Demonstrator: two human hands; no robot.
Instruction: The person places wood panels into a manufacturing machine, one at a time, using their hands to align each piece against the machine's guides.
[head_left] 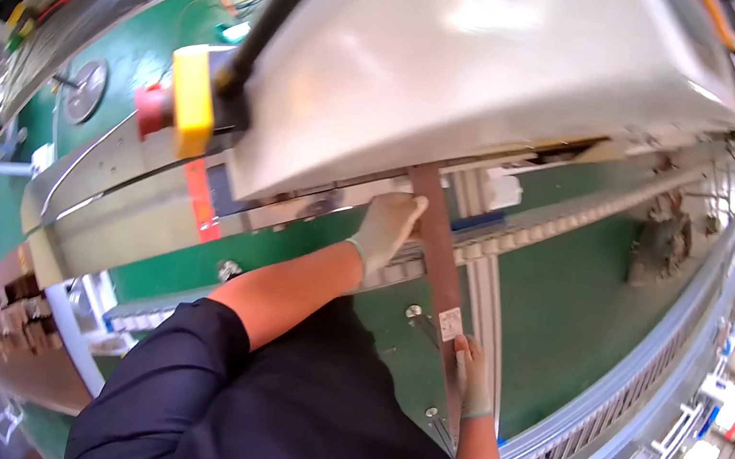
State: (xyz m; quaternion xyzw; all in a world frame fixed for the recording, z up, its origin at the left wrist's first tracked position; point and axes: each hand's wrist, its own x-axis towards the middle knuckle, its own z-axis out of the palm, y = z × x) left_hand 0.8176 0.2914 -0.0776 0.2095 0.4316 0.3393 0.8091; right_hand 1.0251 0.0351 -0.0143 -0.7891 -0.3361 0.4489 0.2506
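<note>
A long, flat brown strip (439,276) with a small white label (450,323) runs from beneath the front edge of a big pale machine hood (470,81) back toward me. Near its far end my left hand (390,227), in a light glove, is closed at the strip's left edge; some of its fingers are hidden. My right hand (474,374), gloved as well, grips the nearer part just past the label, thumb on top. The strip's far tip is hidden by the machine.
A yellow box with a red push button (154,108) hangs from a black arm at the left. Under the strip run a ribbed rail (522,234) and a metal beam (484,332). A roller conveyor (612,397) curves along the right. Brown stacked pieces (24,308) stand at lower left.
</note>
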